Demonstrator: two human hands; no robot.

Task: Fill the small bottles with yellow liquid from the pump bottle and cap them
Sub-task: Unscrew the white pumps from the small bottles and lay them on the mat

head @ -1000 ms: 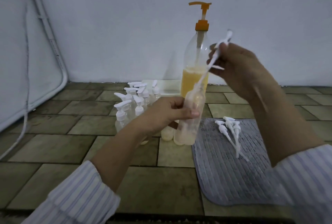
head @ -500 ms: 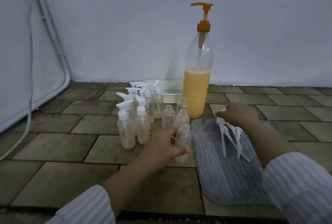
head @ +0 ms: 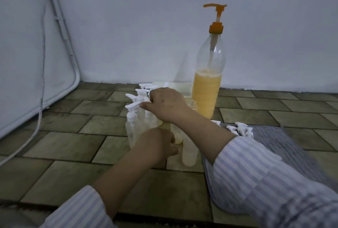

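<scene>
The tall pump bottle [head: 206, 98] with an orange pump stands by the wall, about half full of yellow liquid. My left hand [head: 155, 145] grips the lower part of a small bottle [head: 165, 125], of which only a yellowish strip shows between my hands. My right hand [head: 165, 106] reaches across from the right and curls over that bottle's top, holding a white pump cap that is mostly hidden under the fingers. Two more small bottles [head: 189, 154] stand just right of my left hand, partly behind my right forearm.
A cluster of capped small bottles [head: 132, 125] stands to the left of my hands. Loose white pump caps [head: 241, 129] lie on a grey mat [head: 292, 147] at the right. A white tray [head: 180, 87] sits by the wall. A cable [head: 39, 110] runs down the left.
My right hand took a pump cap from the mat and moved left, onto the top of the bottle. My left hand kept hold of the small bottle near the cluster.
</scene>
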